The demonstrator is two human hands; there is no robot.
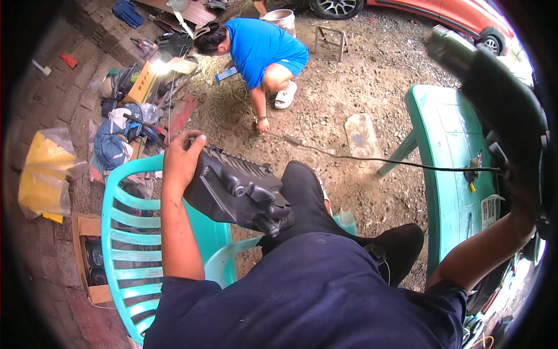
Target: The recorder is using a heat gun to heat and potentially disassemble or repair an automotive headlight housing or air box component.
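Note:
My left hand [182, 161] grips the upper left edge of a black moulded plastic housing [235, 189], thumb and fingers closed over it. The housing is tilted above my lap, with ribs along its far edge and a round stub toward me. At the far right, my right hand [517, 195] is raised and closed around a dark corded power tool [503, 87]. Deep shade hides most of its fingers. The tool has a greyish front end pointing up and left; its exact kind is unclear.
A black cord [378, 159] crosses the gravel toward the green table [433, 139]. Another person in blue [267, 49] squats ahead, one hand at the cord. A green plastic chair [131, 221] stands left, beside piled bags and boxes. An orange car [418, 7] stands behind.

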